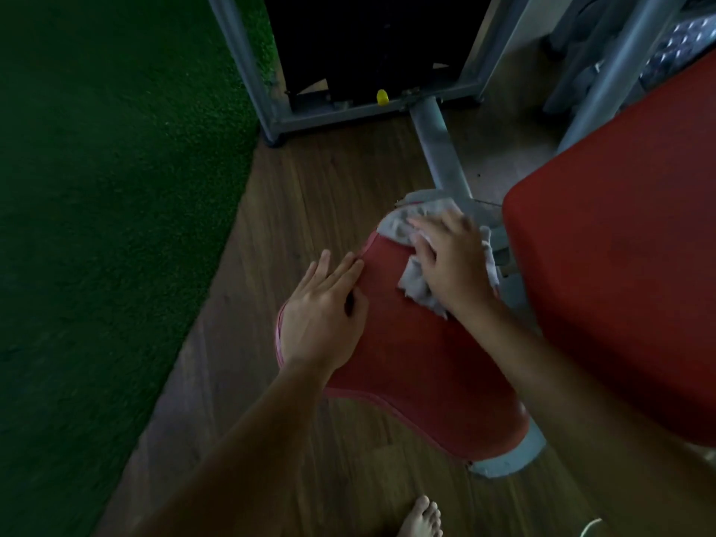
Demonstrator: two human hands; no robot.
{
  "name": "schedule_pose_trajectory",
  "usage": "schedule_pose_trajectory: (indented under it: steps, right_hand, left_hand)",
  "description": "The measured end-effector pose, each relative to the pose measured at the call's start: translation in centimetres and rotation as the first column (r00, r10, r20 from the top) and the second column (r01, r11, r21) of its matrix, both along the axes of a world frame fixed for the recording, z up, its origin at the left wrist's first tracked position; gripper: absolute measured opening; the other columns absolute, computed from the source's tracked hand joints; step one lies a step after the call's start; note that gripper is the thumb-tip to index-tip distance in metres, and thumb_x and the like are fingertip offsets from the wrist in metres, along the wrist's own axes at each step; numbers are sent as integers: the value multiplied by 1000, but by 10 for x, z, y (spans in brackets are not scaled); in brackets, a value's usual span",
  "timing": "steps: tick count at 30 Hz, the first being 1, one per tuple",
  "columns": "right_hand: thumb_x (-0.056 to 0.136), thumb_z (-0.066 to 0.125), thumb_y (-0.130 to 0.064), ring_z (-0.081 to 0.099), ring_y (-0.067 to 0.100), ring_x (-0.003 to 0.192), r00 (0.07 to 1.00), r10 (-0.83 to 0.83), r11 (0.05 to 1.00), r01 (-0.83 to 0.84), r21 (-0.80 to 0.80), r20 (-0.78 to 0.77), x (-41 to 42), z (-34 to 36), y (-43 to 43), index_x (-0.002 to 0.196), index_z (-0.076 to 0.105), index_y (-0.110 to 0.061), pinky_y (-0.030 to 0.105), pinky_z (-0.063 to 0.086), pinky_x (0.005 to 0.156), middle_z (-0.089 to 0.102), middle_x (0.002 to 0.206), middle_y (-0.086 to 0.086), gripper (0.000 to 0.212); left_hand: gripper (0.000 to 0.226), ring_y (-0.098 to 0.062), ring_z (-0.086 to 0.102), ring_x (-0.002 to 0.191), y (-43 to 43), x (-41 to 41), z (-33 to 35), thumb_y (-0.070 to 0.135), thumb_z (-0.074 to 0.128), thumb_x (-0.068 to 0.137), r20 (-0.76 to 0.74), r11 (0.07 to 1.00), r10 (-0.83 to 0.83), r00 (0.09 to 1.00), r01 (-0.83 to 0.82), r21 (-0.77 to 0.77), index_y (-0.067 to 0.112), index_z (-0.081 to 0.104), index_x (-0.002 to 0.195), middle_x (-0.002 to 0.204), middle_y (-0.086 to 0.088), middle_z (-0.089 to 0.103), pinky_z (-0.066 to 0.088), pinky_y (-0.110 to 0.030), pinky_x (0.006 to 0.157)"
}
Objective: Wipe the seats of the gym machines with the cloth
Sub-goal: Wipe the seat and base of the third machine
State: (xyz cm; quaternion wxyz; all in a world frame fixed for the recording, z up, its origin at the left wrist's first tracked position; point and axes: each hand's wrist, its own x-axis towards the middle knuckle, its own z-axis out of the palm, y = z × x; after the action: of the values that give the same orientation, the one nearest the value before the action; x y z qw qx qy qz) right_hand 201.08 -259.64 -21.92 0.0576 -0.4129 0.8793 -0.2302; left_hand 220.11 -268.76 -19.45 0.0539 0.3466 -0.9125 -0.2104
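A: right grip (449, 261) released, fingers spread, pressing cloth (399, 224) onto far end of seat (407, 354). left grip (321, 315) flat on left edge, holding nothing.

B: risk: cloth isn't pinched and sits at the tip. A hard push could slide it onto the floor (310, 188).

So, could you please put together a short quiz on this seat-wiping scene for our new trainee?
1. True or false: the cloth lies under the right hand.
2. What does the left hand rest on? A) the seat B) the cloth C) the right hand
3. Fill in: the seat being wiped is ___ in colour.
Key: 1 true; 2 A; 3 red.
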Motion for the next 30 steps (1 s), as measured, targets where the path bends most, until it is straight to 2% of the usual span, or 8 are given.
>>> schedule_pose_trajectory:
  steps: [2,5,9,11,15,21,24,30]
  right_hand:
    - [101,45,-35,49,23,119,998,58,998,-58,1,-34,21,3,29,129,64,-27,50,41,102,58,121,-4,35]
    - [100,55,-31,50,21,111,995,66,997,-68,-25,-72,26,0,37,128,66,-25,45,44,96,59,113,-5,31]
    - [101,52,-26,44,22,120,999,-48,999,48,-19,-4,-2,-6,-4,133,63,-23,34,41,100,57,123,-2,34]
    - [101,51,-25,44,23,119,991,-128,991,129,-29,32,-9,-8,-19,132,64,-22,32,41,97,57,124,0,34]
    - [101,51,-29,43,21,121,992,-123,992,124,-29,33,-10,-7,-18,131,64,-22,24,31,94,56,126,0,34]
    - [98,53,-33,49,23,119,991,-135,990,135,-26,3,12,0,9,126,67,-24,38,41,99,58,121,0,32]
    - [97,54,-35,53,23,116,988,-154,988,154,0,-17,35,7,29,124,68,-25,42,42,102,59,118,-1,32]
    - [91,52,-40,60,20,107,970,-239,971,237,-33,-47,92,17,63,116,72,-22,41,47,96,63,111,-5,37]
  left_hand:
    - [41,-18,36,146,0,-1,-1,25,47,99,3,1000,-3,1000,3,-1,23,59,138,146,7,54,18,-23,121]
    - [41,-19,37,146,-1,-1,-2,23,47,99,0,1000,-10,1000,10,2,21,60,138,145,6,55,20,-25,121]
    - [45,-18,35,146,-1,-2,1,29,40,99,10,1000,-18,1000,18,-3,23,56,141,148,7,52,19,-24,121]
    - [45,-17,34,147,-1,-1,1,30,40,100,7,1000,-16,1000,16,3,24,56,141,148,8,51,18,-24,122]
    - [44,-18,33,148,-1,-1,-1,28,42,100,-1,1000,-24,1000,24,6,25,56,141,149,9,50,20,-26,122]
    - [44,-21,33,148,-1,-1,2,27,40,100,-12,998,-47,999,47,31,25,55,142,151,9,49,29,-35,121]
    - [43,-21,32,148,-1,2,3,23,40,100,-50,996,-37,998,41,83,23,56,140,151,6,48,31,-38,120]
    - [44,-21,28,150,-8,11,6,18,41,99,-192,971,-70,979,112,213,27,57,138,154,7,45,39,-45,115]
